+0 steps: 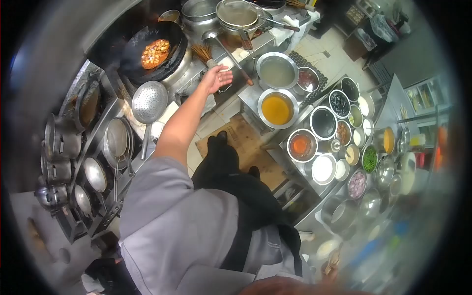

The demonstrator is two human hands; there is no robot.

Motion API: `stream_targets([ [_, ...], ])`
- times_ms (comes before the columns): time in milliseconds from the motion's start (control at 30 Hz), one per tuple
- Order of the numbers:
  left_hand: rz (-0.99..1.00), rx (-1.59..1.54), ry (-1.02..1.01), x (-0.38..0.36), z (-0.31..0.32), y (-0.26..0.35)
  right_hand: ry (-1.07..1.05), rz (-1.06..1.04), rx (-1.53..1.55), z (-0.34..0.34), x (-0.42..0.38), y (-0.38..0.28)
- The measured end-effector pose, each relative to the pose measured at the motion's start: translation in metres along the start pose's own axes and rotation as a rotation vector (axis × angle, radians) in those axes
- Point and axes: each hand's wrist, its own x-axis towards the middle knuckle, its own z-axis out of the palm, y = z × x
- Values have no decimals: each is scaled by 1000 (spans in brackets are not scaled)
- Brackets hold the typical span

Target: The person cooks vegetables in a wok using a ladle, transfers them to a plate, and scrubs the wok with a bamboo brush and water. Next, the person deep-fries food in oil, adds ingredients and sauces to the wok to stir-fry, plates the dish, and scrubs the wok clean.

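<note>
Overhead view, pro kitchen. L hand (216, 80) open & empty, palm partly up, fingers spread toward R of frame. R hand: not clearly visible, grip can't be told; hands apparently apart, though can't confirm.

Nearest L hand: ladle (244, 74) on worktop edge, just past fingertips; long axis diagonal, cup upper L, wooden handle end lower R, i.e. handle end on hand's side. L arm clearly nearer. Bamboo brush (200, 51) also close, right above hand, bristles to upper L; contact w/ hand can't be told.

Beyond, upper L: black wok (130, 56) on range, w/ glossy red-orange chunky food (154, 56) in middle. Btwn wok & forearm: perforated skimmer (149, 101), face up, handle down-frame.

R of hand, on side counter: lg. metal bowl (257, 70) w/ cloudy pale liquid; next to it, similar bowl (260, 109) w/ amber liquid; smaller bowl beside, w/ dark red contents (307, 77).

Farther R, prep counter, tubs in tight cluster: orange-red sauce (300, 145), v. dark liquid (323, 123), white contents (324, 168), chopped greens (369, 159), pinkish pieces (357, 185). Far R edge blurred, contents there hard to ID.
</note>
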Motion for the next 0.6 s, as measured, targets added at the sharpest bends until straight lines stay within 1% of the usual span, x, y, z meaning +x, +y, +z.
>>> stream_targets([
  [33,-1,-17,-5,20,2,9,87,-36,-44,17,-7,-2],
  [67,6,-108,9,42,6,17,176,-67,-90,59,-15,-4],
  [100,12,-197,21,61,12,24,344,-126,-163,114,-19,-4],
  [133,11,-211,5,77,21,31,399,-86,-190,172,-21,-10],
  [167,-28,-276,72,92,32,43,403,-107,-190,167,-11,-19],
  [200,-73,-335,141,112,36,50,479,-195,-407,163,2,-33],
  [233,-135,-371,105,129,40,54,558,-277,-622,161,9,-38],
  [267,-141,-403,-6,142,46,56,582,-308,-758,182,21,-50],
  [300,-150,-432,-117,152,54,57,607,-336,-892,230,36,-62],
  [333,-186,-478,-136,162,63,56,560,-359,-956,273,53,-73],
  [367,-223,-524,-152,170,74,54,463,-380,-998,321,73,-84],
  [400,-242,-577,-82,181,83,49,352,-407,-1034,372,95,-96],
  [433,-230,-539,-78,196,83,43,238,-437,-1060,420,119,-108],
  [500,-81,-380,3,196,87,38,-7,-487,-1092,509,165,-127],
  [533,-60,-360,21,183,89,48,131,-459,-1311,574,174,-134],
  [567,-35,-334,38,165,87,68,6,-528,-1332,598,210,-145],
  [600,-43,-290,29,152,77,78,6,-557,-1417,643,234,-150],
])
